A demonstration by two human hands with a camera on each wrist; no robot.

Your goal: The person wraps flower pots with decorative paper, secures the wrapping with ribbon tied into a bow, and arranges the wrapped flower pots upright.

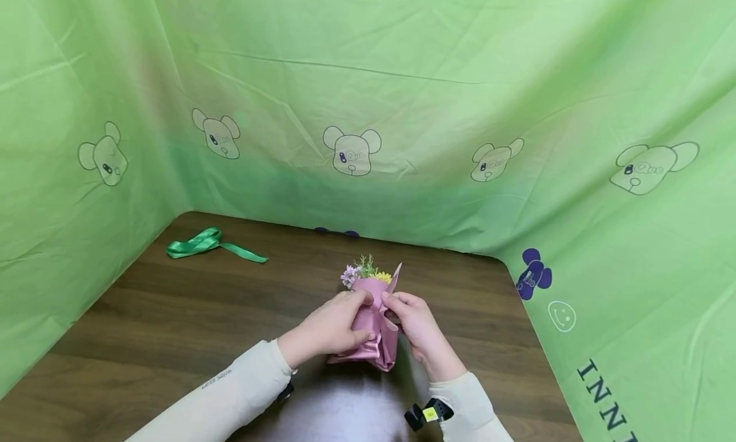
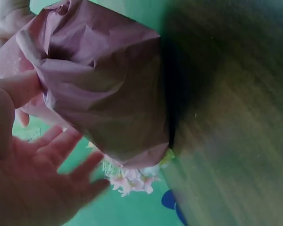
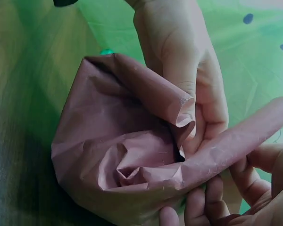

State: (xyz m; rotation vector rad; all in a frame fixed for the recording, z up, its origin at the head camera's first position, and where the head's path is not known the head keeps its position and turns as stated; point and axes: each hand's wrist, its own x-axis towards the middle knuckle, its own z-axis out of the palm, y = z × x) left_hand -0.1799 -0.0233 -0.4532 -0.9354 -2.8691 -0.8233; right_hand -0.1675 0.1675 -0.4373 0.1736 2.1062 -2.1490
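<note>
A small bouquet of flowers, with purple and yellow blooms (image 1: 383, 276) and green sprigs at its top, stands wrapped in pink wrapping paper (image 1: 368, 291). My left hand (image 1: 330, 320) holds the wrapped bouquet from the left, its thumb on the near face of the paper. From the other side my right hand (image 1: 422, 330) pinches the paper's free edge between thumb and fingers. In the right wrist view the paper's folded bottom (image 3: 99, 127) is crumpled inward, and a rolled flap (image 3: 240, 134) runs toward the right hand. Pale pink flowers (image 2: 132, 180) poke out in the left wrist view.
A loosely looped green ribbon (image 1: 198, 243) lies at the table's back left. Green printed cloth (image 1: 402, 199) encloses the brown wooden table (image 1: 276, 282) at the back and both sides. Dark wrist devices (image 1: 428, 414) sit on the sleeves.
</note>
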